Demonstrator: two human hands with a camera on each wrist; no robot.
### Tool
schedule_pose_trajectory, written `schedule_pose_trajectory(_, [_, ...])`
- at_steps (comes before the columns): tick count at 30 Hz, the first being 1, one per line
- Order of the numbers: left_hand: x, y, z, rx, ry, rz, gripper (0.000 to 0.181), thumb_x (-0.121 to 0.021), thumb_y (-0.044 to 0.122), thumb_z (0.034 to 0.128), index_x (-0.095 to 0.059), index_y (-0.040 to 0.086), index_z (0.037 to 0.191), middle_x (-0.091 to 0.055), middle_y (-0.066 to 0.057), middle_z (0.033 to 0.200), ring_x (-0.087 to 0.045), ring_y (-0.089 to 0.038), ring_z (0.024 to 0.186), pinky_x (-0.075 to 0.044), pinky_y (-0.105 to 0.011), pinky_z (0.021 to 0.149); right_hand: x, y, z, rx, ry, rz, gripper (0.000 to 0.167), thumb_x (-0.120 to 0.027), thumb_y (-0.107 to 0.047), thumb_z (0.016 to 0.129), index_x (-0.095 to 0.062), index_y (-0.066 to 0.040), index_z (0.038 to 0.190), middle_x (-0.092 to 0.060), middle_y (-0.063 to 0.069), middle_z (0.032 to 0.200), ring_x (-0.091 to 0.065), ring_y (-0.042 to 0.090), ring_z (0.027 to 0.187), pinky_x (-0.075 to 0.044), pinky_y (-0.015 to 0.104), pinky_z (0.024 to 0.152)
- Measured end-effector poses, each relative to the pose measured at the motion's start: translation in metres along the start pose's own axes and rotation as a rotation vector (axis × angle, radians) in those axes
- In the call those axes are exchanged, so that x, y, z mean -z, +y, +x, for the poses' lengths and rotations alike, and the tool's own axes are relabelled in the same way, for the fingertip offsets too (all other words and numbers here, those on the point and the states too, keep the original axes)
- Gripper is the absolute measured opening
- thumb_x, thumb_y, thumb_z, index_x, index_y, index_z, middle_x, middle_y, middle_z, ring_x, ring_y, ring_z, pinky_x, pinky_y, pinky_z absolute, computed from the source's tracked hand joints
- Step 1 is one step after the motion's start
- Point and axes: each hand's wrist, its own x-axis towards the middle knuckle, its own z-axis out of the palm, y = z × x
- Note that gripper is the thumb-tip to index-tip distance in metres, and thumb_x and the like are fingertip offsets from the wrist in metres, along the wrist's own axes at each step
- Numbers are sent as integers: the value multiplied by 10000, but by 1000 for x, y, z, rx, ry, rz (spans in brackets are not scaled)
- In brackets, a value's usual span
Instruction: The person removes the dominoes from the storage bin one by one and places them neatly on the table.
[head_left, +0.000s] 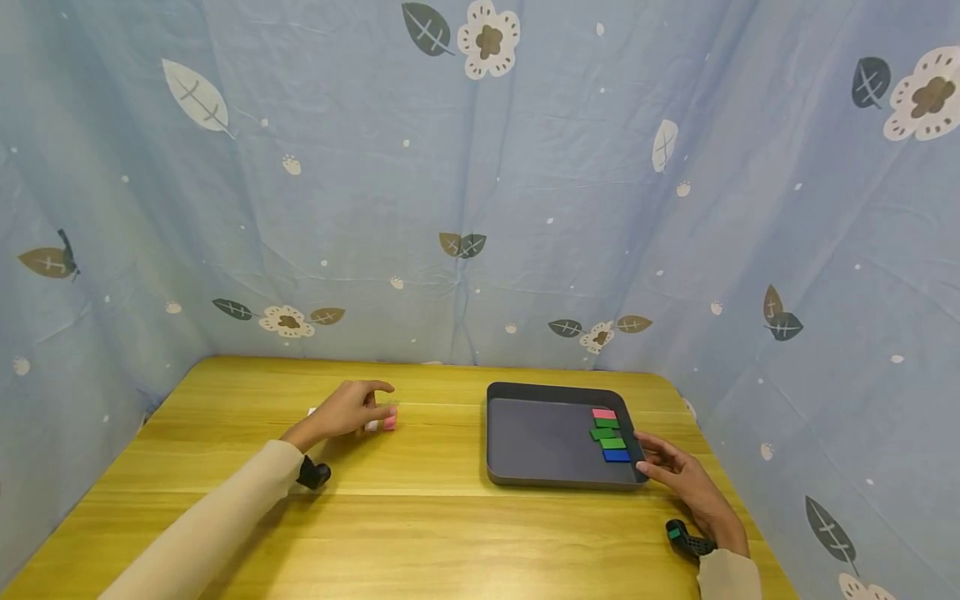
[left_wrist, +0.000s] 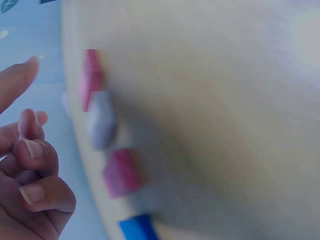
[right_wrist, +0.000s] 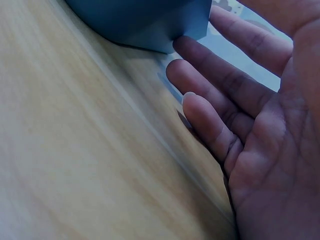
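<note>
My left hand (head_left: 345,410) hovers over a row of small blocks at the left of the table, thumb and index apart. Nothing shows between them. In the left wrist view, a pink block (left_wrist: 91,79), a white block (left_wrist: 102,120), another pink block (left_wrist: 121,172) and a blue block (left_wrist: 139,228) lie in line, blurred. My right hand (head_left: 682,477) holds the right wall of a dark grey tray (head_left: 540,479), thumb at the rim, fingers against the outside. Inside, along the tray's right side, lie a pink tile (head_left: 603,413), several green tiles (head_left: 612,443) and a blue tile (head_left: 617,456).
The wooden table (head_left: 420,533) meets a blue floral curtain (head_left: 375,208) at its back and sides. A black wrist device (head_left: 313,473) is on the left arm, another device (head_left: 686,542) on the right. Part of a white piece (head_left: 312,411) shows behind the left hand.
</note>
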Motion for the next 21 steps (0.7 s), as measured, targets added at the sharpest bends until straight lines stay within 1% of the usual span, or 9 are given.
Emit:
schedule_pose_trajectory(4, [4,9,11,-11,39,-15,417,-695,307,1007,-678,11,1301,-589,18,706,-495,-125,539,-427,-299,562,0,0,0,4,4,0,626,-717,-318,988,-471,-216,1555,-456,130,1539,-545,239,1179,-486,377,943])
schedule_pose_trajectory(7, [3,17,18,-27,38,-15,385,-680,328,1015,-697,43,1274,-601,29,742,-505,-131,612,-418,-310,581,0,0,0,2,-1,5,630,-715,-321,989,-466,-219,1558,-449,129,1546,-537,246,1191,-479,391,952])
schedule_pose_trajectory(12, [-5,34,31,-64,25,-19,349,-669,335,1022,-705,83,1262,-616,38,779,-523,-130,649,-434,-322,604,0,0,0,-5,-6,11,641,-718,-341,985,-462,-223,1560,-439,128,1554,-522,268,1213,-458,421,972])
schedule_pose_trajectory(17, [-15,52,46,-123,31,7,312,-680,326,1016,-716,118,1246,-629,56,813,-538,-112,672,-454,-319,620,1,0,1,-4,-9,17,635,-714,-335,988,-462,-227,1561,-437,125,1556,-525,273,1209,-459,426,972])
schedule_pose_trajectory(21, [-23,67,60,-162,9,13,309,-684,321,1015,-716,122,1248,-634,56,824,-528,-102,645,-452,-301,618,2,0,2,-7,-16,20,638,-713,-339,988,-459,-227,1563,-432,126,1557,-535,260,1200,-462,421,972])
